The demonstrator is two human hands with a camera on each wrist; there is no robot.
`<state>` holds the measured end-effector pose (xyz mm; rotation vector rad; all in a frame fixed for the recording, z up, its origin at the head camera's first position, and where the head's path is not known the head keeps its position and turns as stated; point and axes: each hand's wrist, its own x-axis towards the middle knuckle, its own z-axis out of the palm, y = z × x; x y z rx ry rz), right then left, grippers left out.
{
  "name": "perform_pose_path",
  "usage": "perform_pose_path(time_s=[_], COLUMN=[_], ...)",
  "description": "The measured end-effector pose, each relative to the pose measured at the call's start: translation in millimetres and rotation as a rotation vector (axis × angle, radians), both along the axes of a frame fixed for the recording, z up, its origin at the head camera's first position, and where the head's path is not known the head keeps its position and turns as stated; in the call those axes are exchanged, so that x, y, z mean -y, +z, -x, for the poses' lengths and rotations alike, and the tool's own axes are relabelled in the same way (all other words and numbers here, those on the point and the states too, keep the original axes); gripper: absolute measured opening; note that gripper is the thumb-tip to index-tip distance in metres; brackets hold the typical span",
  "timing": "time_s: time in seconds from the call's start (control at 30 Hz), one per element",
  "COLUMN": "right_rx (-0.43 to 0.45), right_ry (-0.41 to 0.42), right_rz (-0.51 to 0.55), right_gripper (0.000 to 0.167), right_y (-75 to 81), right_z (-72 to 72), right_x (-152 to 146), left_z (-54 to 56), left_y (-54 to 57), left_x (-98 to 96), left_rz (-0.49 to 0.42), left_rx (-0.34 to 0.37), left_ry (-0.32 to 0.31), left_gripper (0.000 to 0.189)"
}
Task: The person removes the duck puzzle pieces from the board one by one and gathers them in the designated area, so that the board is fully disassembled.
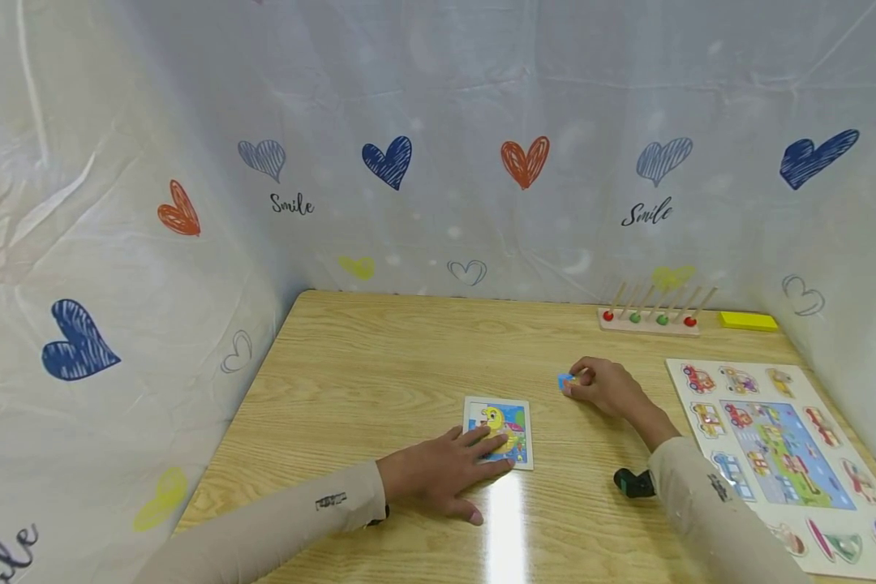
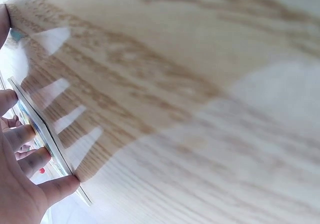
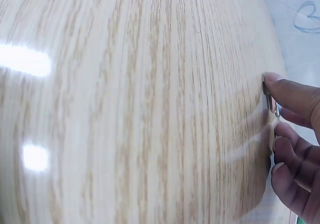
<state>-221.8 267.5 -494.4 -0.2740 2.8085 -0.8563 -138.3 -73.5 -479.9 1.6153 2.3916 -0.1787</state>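
A small square picture puzzle [image 1: 519, 414] with a yellow cartoon animal and a pale border lies on the wooden table. Its upper left corner shows a white patch. Spread flat across its lower part, my left hand [image 1: 448, 472] covers some of the picture, the thumb out on the table. In the left wrist view, fingertips press along the puzzle's edge [image 2: 56, 146]. To the right and farther back, my right hand [image 1: 607, 389] pinches a small blue puzzle piece [image 1: 564, 380] between thumb and fingers. The right wrist view shows that thin piece [image 3: 270, 102] edge-on, close over the table.
At right lies a large vehicle puzzle board [image 1: 708, 438]. Behind it stand a peg rack [image 1: 648, 326] with red and green beads and a yellow block [image 1: 748, 322]. A small black object [image 1: 633, 483] sits by my right sleeve. Heart-printed curtains [image 1: 453, 105] enclose the table.
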Motion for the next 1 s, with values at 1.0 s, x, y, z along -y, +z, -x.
perform_pose_path(time_s=[1.0], right_rx=[-0.013], right_ry=[-0.013], right_rz=[-0.006], right_gripper=[0.047], right_y=[2.5], right_z=[1.8], right_x=[2.8], left_z=[1.4], left_y=[-4.3], left_x=[-0.7], left_rz=[0.003], left_rx=[0.018], left_ry=[0.001], left_gripper=[0.083])
